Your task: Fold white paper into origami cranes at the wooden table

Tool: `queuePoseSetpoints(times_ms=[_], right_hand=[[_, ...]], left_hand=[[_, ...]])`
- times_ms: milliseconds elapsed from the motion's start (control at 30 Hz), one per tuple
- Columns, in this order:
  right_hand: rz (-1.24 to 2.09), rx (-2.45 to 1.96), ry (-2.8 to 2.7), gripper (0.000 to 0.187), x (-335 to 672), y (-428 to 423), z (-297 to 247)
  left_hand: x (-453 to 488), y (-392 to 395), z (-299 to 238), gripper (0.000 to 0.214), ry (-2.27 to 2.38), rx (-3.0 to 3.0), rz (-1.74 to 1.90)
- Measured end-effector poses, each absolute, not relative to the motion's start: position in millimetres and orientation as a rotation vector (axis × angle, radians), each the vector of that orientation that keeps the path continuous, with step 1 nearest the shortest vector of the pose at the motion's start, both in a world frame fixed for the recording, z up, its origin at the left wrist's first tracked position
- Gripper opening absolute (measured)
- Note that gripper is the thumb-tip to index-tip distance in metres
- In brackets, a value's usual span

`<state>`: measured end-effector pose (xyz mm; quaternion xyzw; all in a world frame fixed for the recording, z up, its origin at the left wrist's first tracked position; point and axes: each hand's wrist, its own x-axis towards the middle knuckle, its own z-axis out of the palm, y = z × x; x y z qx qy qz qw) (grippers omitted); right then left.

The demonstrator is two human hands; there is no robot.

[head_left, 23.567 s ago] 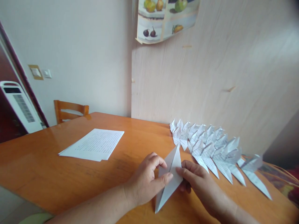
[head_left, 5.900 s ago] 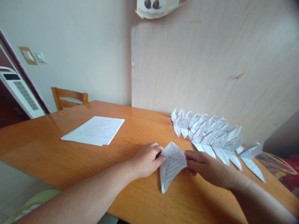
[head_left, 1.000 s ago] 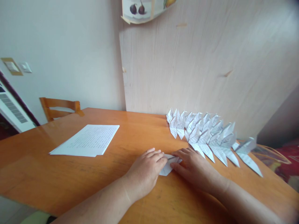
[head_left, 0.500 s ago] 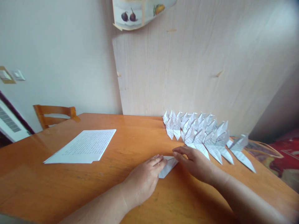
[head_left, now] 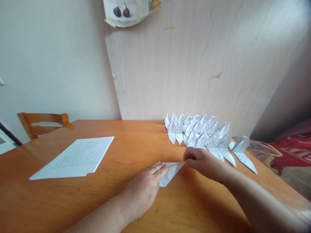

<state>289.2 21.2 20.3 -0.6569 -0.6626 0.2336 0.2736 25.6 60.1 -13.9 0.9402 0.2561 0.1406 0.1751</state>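
A small folded sheet of white paper [head_left: 169,175] lies on the wooden table, its right end narrowing to a point. My left hand [head_left: 145,183] rests flat over the paper's left part with fingers stretched out, covering it there. At the pointed right end, thumb and index finger of my right hand [head_left: 206,164] pinch the tip. Beyond my right hand, folded paper figures [head_left: 202,127] with upright pointed ends stand in rows.
A stack of white sheets with writing [head_left: 77,155] lies on the left of the table [head_left: 136,136]. Behind it stands a wooden chair [head_left: 45,118]. Past the table's right edge is a red bag or packaging [head_left: 293,149]. A pale panel [head_left: 175,74] backs the table.
My right hand has closed from loosely curved fingers into a pinch on the paper's right tip. My left hand stays flat on the paper. The view has turned slightly to the right.
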Motion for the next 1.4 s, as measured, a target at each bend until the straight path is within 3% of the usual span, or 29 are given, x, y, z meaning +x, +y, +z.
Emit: queuePoseSetpoints(times_ms=[433, 867, 1400], right_hand=[[0.539, -1.6, -1.932, 0.017, 282, 26, 16], [0.889, -1.474, -1.917, 0.014, 279, 26, 22], [0.727, -1.443, -2.061, 0.017, 285, 35, 9]], left_hand=[[24, 60, -10, 0.059, 0.654, 2.668, 0.41], [23, 57, 0, 0.058, 0.607, 2.575, 0.448], [24, 57, -2, 0.05, 0.696, 2.545, 0.451]])
